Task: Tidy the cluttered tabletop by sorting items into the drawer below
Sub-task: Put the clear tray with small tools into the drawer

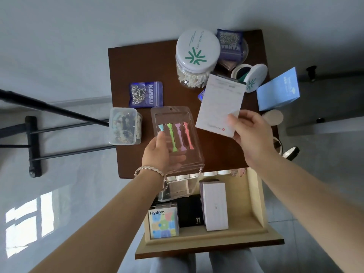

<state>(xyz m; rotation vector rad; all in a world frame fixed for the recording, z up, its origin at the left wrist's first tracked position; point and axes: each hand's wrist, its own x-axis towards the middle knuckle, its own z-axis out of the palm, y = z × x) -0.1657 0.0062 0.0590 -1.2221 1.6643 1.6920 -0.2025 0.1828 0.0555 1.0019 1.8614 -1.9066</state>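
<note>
Left hand (157,152) grips a clear plastic pack (177,131), right hand (250,134) pinches a flat white box (218,105); best lay both flat in the pale wooden drawer (206,237).

A clear plastic blister pack (177,134) of pastel sticks tilts above the tabletop's (137,62) front edge, a flat white box (218,107) raised beside it.

The left hand (157,154) is gripping a clear plastic blister pack (177,117) containing 4 coloured sticks (173,139), while the right hand (250,133) is pinching a flat white cardboard box (218,103). Both are hovering over the dark brown wooden bench (141,62), beyond the open pale wooden drawer (256,203).
</note>
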